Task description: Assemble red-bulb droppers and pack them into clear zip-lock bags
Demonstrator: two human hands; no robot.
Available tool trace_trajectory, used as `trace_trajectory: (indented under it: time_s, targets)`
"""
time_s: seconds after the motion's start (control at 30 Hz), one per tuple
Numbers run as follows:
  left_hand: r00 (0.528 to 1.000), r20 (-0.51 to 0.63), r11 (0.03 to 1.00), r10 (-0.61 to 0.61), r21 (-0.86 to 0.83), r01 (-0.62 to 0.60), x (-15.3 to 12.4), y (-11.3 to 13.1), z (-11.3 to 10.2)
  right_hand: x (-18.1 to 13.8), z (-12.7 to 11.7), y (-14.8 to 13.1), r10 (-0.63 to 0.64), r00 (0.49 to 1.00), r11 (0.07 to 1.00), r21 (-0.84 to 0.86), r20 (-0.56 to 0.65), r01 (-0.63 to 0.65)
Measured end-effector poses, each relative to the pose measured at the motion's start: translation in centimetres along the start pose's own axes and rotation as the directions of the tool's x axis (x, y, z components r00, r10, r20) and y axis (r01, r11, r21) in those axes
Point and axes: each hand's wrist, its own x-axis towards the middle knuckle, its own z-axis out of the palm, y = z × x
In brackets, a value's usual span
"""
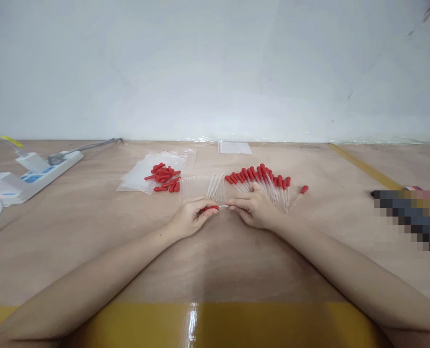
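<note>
In the middle of the table, my left hand (193,217) pinches a red rubber bulb (210,208). My right hand (253,207) closes its fingertips on a thin glass dropper tube (223,207), whose left end meets the bulb's opening; how deep it sits I cannot tell. Just beyond my hands, several bare glass tubes (191,187) lie side by side on a clear bag. Behind my left hand is a loose pile of red bulbs (163,175). Past my right hand lie several droppers with red bulbs fitted (251,173), fanned in a row.
White plastic bags (137,174) lie under and beside the bulb pile, and a small white bag (235,148) rests near the wall. One dropper (304,189) lies apart at the right. A power strip (51,174) with plugs is at the left; a blurred dark object (407,212) at the right.
</note>
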Motion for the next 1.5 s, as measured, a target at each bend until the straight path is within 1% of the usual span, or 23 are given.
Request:
trace_trajectory:
  time_s: [0.1, 0.17, 0.33, 0.57, 0.67, 0.77, 0.83, 0.87, 0.9, 0.93, 0.97, 1.0, 1.03, 1.1, 1.13, 1.17, 1.2, 1.27, 1.3, 1.37, 1.43, 1.5]
  targets:
    - [1.000, -0.009, 0.999, 0.028, 0.035, -0.028, -0.1, -0.1, 0.1, 0.1, 0.0, -0.5, -0.002, 1.000, 0.999, -0.047, 0.013, 0.002]
    - [0.999, -0.007, 0.998, 0.042, 0.055, -0.042, -0.1, -0.1, 0.1, 0.2, 0.0, -0.9, 0.003, 1.000, 0.999, -0.040, 0.030, -0.002]
    - [0.998, 0.031, 0.996, 0.046, 0.080, -0.049, -0.1, -0.2, 0.0, 0.7, -0.1, -1.7, 0.009, 0.998, 0.999, 0.042, 0.070, -0.012]
    - [0.992, 0.077, 0.991, 0.098, 0.081, -0.104, -0.2, -0.1, 0.1, 1.2, -0.1, -2.0, 0.035, 0.985, 0.987, 0.148, 0.166, -0.060]
    - [0.994, 0.065, 0.994, 0.090, 0.062, -0.094, 0.0, -0.1, 0.1, 1.5, 0.0, -2.0, 0.057, 0.981, 0.982, 0.169, 0.185, -0.089]
    - [0.997, 0.054, 0.997, 0.054, 0.058, -0.057, 0.3, -0.3, 0.1, 2.0, -0.5, -2.1, 0.073, 0.977, 0.988, 0.119, 0.199, -0.098]
    - [0.997, 0.049, 0.993, 0.064, 0.097, -0.068, 0.5, -0.6, -0.1, 2.2, -1.2, -2.0, 0.058, 0.974, 0.995, 0.068, 0.218, -0.074]
    - [0.996, 0.031, 0.986, 0.078, 0.142, -0.082, 0.6, -0.9, -0.3, 2.2, -1.7, -1.9, 0.053, 0.971, 0.996, 0.061, 0.233, -0.069]
    - [0.995, -0.004, 0.975, 0.096, 0.204, -0.093, 0.7, -1.2, -0.6, 2.2, -2.2, -1.7, 0.070, 0.967, 0.994, 0.070, 0.245, -0.089]
    - [0.993, -0.055, 0.957, 0.109, 0.277, -0.089, 0.8, -1.6, -1.1, 2.1, -2.8, -1.3, 0.118, 0.960, 0.985, 0.093, 0.253, -0.146]
    - [0.987, -0.117, 0.933, 0.111, 0.353, -0.063, 1.0, -2.1, -1.7, 2.0, -3.3, -0.8, 0.201, 0.945, 0.963, 0.123, 0.257, -0.238]
    - [0.977, -0.182, 0.910, 0.110, 0.415, -0.025, 1.1, -2.6, -2.4, 2.0, -3.8, -0.1, 0.309, 0.915, 0.922, 0.153, 0.259, -0.355]
    - [0.967, -0.236, 0.887, 0.091, 0.460, 0.029, 1.2, -3.1, -3.2, 2.0, -4.3, 0.6, 0.427, 0.866, 0.860, 0.178, 0.261, -0.478]
    - [0.961, -0.277, 0.839, 0.002, 0.524, 0.149, 1.5, -4.1, -5.0, 2.2, -4.9, 2.1, 0.626, 0.734, 0.717, 0.176, 0.266, -0.675]
    - [0.950, -0.306, 0.808, -0.065, 0.542, 0.230, 1.6, -4.6, -6.0, 2.4, -5.0, 2.8, 0.694, 0.673, 0.661, 0.144, 0.254, -0.736]
    - [0.936, -0.323, 0.780, -0.141, 0.546, 0.305, 1.6, -5.0, -6.8, 2.7, -5.0, 3.4, 0.746, 0.629, 0.625, 0.093, 0.221, -0.775]
    - [0.922, -0.314, 0.755, -0.227, 0.541, 0.371, 1.7, -5.4, -7.6, 2.9, -4.9, 3.9, 0.780, 0.601, 0.606, 0.026, 0.172, -0.795]
    - [0.886, -0.267, 0.703, -0.379, 0.540, 0.463, 1.7, -5.9, -8.9, 3.3, -4.5, 4.7, 0.810, 0.581, 0.586, -0.129, 0.073, -0.800]
    - [0.867, -0.240, 0.676, -0.436, 0.550, 0.492, 1.7, -6.1, -9.4, 3.4, -4.3, 5.0, 0.815, 0.577, 0.574, -0.201, 0.046, -0.794]
    - [0.829, -0.195, 0.619, -0.524, 0.581, 0.528, 1.8, -6.1, -10.2, 3.3, -3.9, 5.2, 0.828, 0.558, 0.545, -0.310, 0.051, -0.780]
    - [0.784, -0.164, 0.568, -0.598, 0.604, 0.559, 1.8, -6.1, -10.7, 3.1, -3.8, 5.2, 0.839, 0.539, 0.526, -0.373, 0.079, -0.764]
    - [0.747, -0.145, 0.536, -0.649, 0.610, 0.584, 1.8, -6.1, -11.0, 3.1, -3.8, 4.7, 0.838, 0.540, 0.522, -0.408, 0.080, -0.749]
